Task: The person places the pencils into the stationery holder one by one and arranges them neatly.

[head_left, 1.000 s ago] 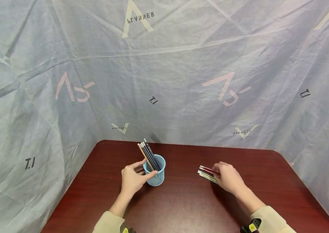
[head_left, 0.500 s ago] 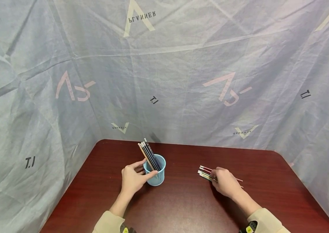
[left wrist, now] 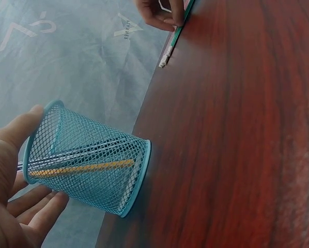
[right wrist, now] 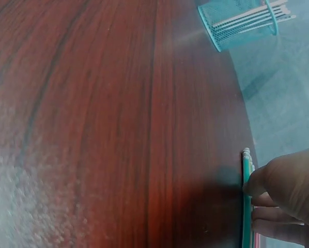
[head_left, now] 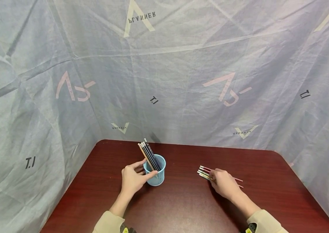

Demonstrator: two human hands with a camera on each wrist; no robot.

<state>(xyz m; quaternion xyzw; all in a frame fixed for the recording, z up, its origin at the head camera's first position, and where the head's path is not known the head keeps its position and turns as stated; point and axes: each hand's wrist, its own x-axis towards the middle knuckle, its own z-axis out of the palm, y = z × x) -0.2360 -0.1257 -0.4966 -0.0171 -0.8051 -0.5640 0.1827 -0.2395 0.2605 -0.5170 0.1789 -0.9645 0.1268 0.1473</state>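
My left hand (head_left: 132, 179) grips the rim of a light blue mesh pencil cup (head_left: 157, 178), thumb on the near side and fingers behind. Several dark pencils (head_left: 152, 158) and a yellow one (left wrist: 82, 168) lean in the cup, eraser ends up. To the right, my right hand (head_left: 225, 185) is over a small bunch of loose pencils (head_left: 203, 171) lying on the table, red ones at the far side. In the right wrist view, its thumb and fingers pinch a green pencil (right wrist: 246, 168) at the edge of the bunch. The palm hides the bunch's middle.
The dark red wooden table (head_left: 179, 207) runs back to a grey printed cloth (head_left: 182, 97), which hangs behind it and along both sides. A stretch of tabletop lies between the cup and the loose pencils.
My right hand has shifted slightly left and nearer along the loose pencils, uncovering their far ends on the right. The left hand and the cup stay where they were.
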